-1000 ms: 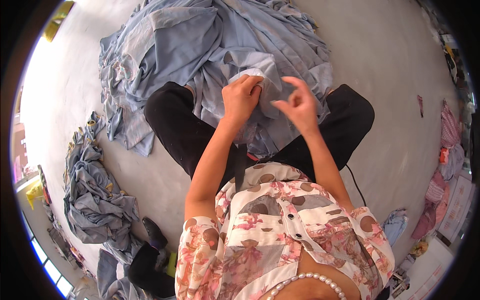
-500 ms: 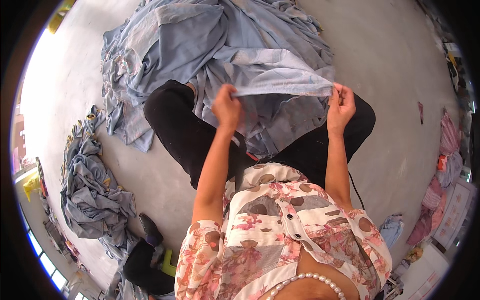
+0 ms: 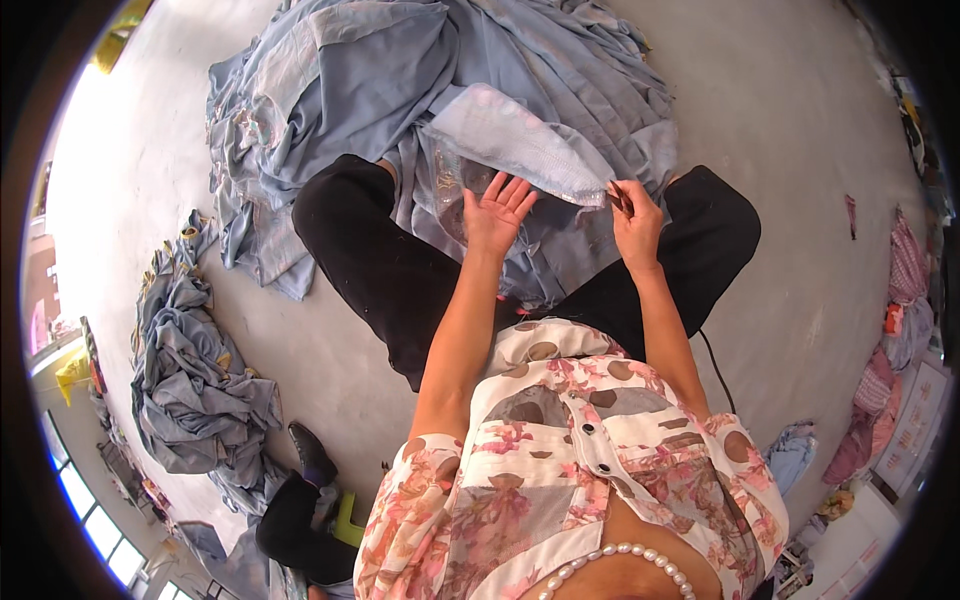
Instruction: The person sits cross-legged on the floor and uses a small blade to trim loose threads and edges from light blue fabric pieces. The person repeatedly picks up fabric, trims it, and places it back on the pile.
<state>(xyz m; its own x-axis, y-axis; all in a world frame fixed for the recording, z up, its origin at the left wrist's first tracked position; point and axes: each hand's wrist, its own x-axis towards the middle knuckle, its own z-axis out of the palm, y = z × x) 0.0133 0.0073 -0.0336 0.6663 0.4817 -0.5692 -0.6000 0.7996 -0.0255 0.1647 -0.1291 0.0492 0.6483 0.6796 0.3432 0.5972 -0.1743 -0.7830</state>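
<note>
A large heap of light blue-grey fabric [image 3: 390, 100] spreads over the floor and between my black-trousered knees. My right hand [image 3: 638, 232] pinches the end of a pale blue, paler-faced fabric strip [image 3: 520, 140] that arches up from the heap. A small dark thing shows between the fingers of that hand, too little visible to name. Palm up and fingers spread, my left hand [image 3: 495, 215] holds nothing. It sits below the strip's left part, close to a sheer patterned piece of the cloth.
Left of me lies another bundle of blue-grey fabric [image 3: 190, 380]. Behind it are another person's shoe [image 3: 312, 455] and black trouser leg, beside a yellow-green stool part [image 3: 348, 520]. Pink cloth [image 3: 905, 260] and a small blue pile [image 3: 790, 455] lie along the right side.
My left hand has let go of the fabric edge and turned palm up, moving right. My right hand has shifted left and a little down, and the stretched strip now hangs slack and folded.
</note>
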